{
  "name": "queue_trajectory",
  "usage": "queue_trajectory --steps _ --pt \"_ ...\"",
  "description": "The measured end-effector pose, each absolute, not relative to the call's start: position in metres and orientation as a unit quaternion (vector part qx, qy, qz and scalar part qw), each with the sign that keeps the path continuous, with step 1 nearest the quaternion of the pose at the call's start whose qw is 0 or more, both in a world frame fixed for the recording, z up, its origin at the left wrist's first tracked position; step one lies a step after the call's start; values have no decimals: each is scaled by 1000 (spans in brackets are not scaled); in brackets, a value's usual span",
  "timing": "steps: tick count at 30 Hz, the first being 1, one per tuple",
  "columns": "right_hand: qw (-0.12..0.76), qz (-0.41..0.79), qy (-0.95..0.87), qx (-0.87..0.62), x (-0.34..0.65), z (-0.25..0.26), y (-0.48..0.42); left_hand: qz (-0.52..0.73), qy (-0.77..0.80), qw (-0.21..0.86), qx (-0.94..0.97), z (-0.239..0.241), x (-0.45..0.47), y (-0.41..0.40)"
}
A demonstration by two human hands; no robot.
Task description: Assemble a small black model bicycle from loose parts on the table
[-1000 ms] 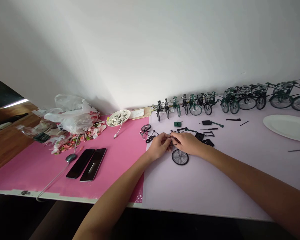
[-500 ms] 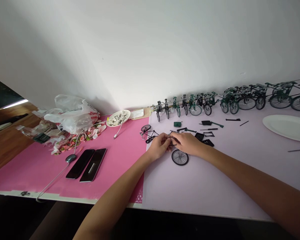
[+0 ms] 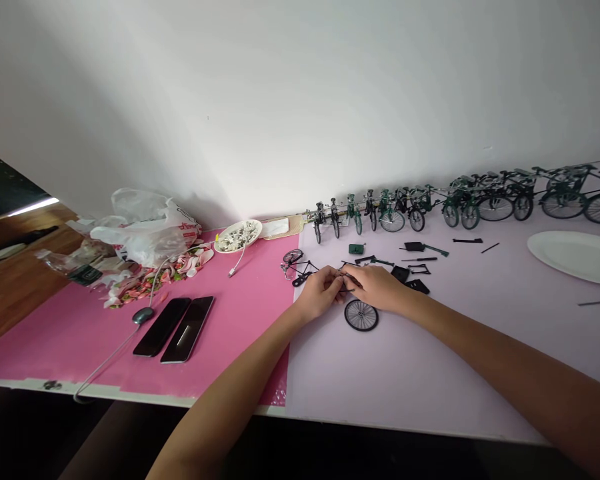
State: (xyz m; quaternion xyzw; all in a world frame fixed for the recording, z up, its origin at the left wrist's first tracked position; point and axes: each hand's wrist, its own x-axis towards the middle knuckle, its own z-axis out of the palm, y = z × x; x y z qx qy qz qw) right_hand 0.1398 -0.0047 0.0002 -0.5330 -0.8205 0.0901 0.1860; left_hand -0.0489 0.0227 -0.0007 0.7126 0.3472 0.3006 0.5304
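Observation:
My left hand (image 3: 321, 291) and my right hand (image 3: 376, 287) meet over the pale lilac mat (image 3: 420, 360), fingers pinched together on a small dark model-bicycle part (image 3: 347, 279) that is mostly hidden between them. A loose black spoked wheel (image 3: 361, 315) lies flat just below my right hand. Left of my left hand sits a partly built frame with a small wheel (image 3: 294, 261). Several black loose parts (image 3: 411, 267) lie scattered just beyond my right hand.
A row of finished green model bicycles (image 3: 460, 203) lines the wall. A white plate (image 3: 575, 257) sits far right. On the pink mat (image 3: 80, 333) lie two dark phones (image 3: 175, 328), a cable, a bowl of small parts (image 3: 237, 235), a plastic bag (image 3: 143, 230) and wrappers.

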Motion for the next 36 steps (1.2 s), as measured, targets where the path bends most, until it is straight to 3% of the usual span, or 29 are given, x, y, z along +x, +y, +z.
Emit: queue_trajectory --steps 36 --pt "186 74 -821 -534 140 -4 -3 299 351 526 715 2 -48 22"
